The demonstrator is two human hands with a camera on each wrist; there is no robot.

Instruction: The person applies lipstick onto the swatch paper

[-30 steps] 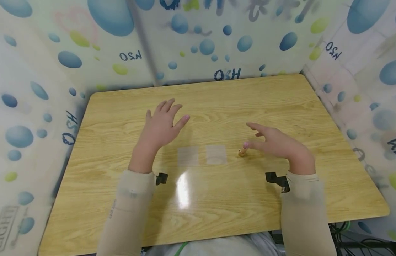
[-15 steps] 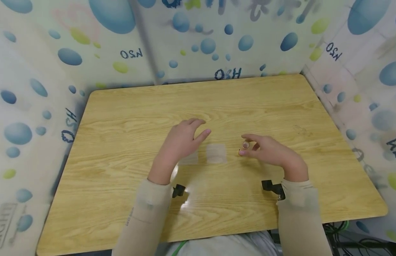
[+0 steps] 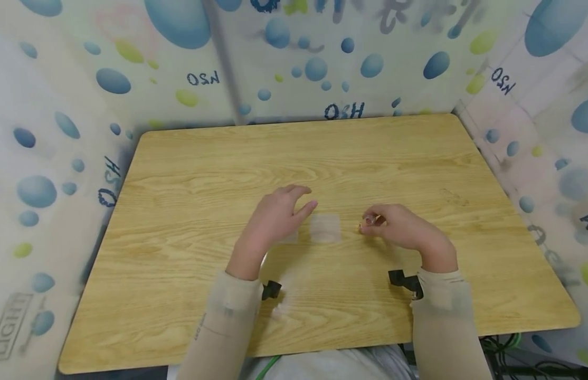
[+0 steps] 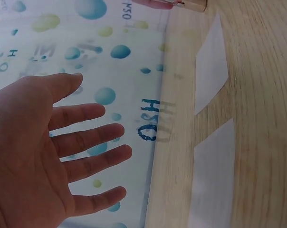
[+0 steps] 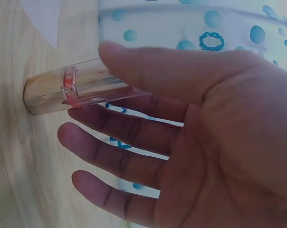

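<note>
My right hand [image 3: 405, 228] pinches a lipstick tube [image 5: 43, 92] between thumb and fingers. The tube has a shiny gold base, a reddish ring and a clear upper part, and it stands upright with its base at the tabletop. In the right wrist view the thumb covers some of its top, while the other fingers extend below it. Holding nothing, my left hand [image 3: 275, 215] hovers with spread fingers over the left of two pale squares. That left square [image 3: 290, 238] is partly hidden by the hand; the right square [image 3: 325, 228] lies between the hands.
A wood-grain table [image 3: 204, 163] carries all of this. Patterned curtain-like walls [image 3: 294, 58] with blue and green dots rise at its back and sides. Dark cables [image 3: 500, 345] hang below the front right edge.
My left hand has come right and nearer, over the left square. My right hand has lowered, and its thumb and fingers have closed on the lipstick tube.
</note>
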